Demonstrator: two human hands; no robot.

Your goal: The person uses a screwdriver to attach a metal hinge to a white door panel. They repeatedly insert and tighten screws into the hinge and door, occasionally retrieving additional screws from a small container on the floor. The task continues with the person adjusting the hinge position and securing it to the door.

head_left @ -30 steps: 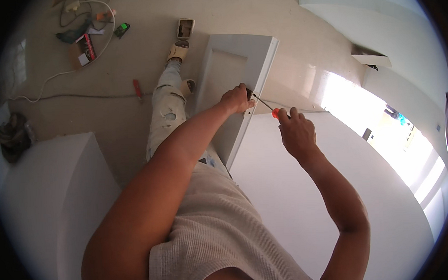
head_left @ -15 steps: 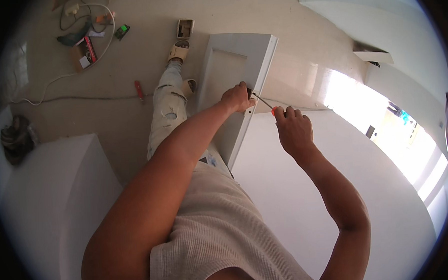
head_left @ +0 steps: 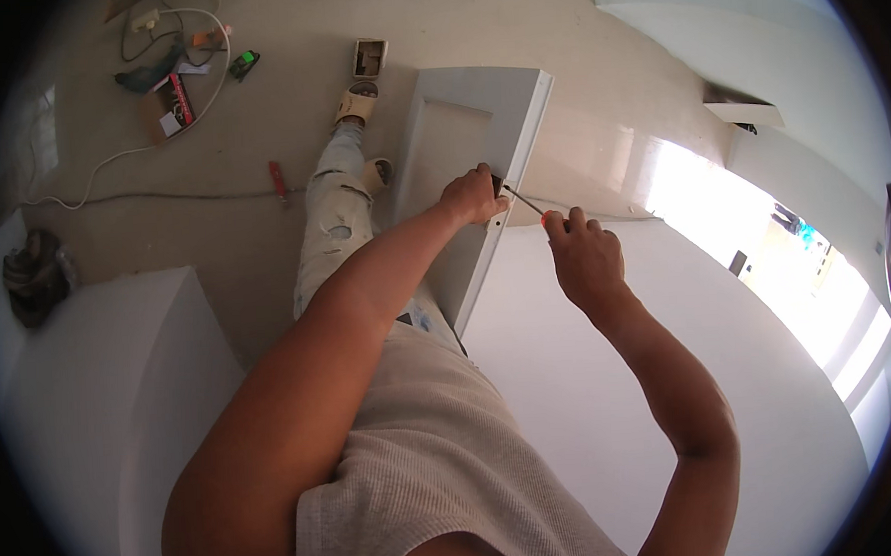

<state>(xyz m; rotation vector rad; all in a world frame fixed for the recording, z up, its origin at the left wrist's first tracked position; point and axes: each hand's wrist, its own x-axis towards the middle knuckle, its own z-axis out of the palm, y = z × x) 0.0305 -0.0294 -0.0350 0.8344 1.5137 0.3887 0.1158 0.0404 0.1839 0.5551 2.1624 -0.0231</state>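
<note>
A pale grey door [head_left: 457, 94] with a recessed panel stands beside my legs. My left hand [head_left: 474, 193] is at its edge, fingers closed around a small dark door fitting [head_left: 497, 185], which is mostly hidden by the hand. In my closed right hand [head_left: 586, 257] is a screwdriver [head_left: 527, 202] with an orange-red handle end. Its thin shaft slants up to the left, and the tip meets the door edge next to the dark fitting. A light metal plate [head_left: 498, 222] with a dark hole sits in that edge just below.
On the floor at upper left lie an open cardboard box [head_left: 165, 116], a green-and-black tool [head_left: 244, 64], cables [head_left: 112, 165] and a red-handled tool [head_left: 278, 179]. A small open box [head_left: 368, 58] lies beyond my foot. White surfaces flank me, one at left [head_left: 120, 342], one at right [head_left: 589, 371].
Almost nothing differs. The screwdriver's tip stays at the door edge, and my left hand keeps its hold; my right hand and forearm have shifted very slightly.
</note>
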